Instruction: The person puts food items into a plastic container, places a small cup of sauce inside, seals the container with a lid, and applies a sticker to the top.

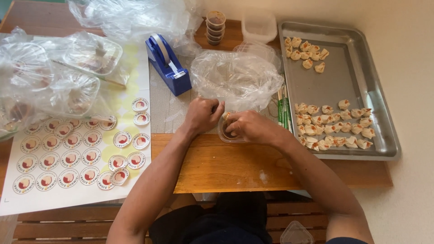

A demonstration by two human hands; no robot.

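A small sauce cup (227, 134) is gripped by the right hand (250, 127); beside it, the left hand (203, 114) is fisted, contents unseen.

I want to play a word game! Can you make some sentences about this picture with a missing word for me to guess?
1. The little folded dumplings lie on a metal ____.
2. The tape dispenser is the colour ____.
3. The right hand rests on a small clear cup while the left hand is closed into a ____ beside it.
4. The round stickers are on a white ____.

Missing words: tray; blue; fist; sheet
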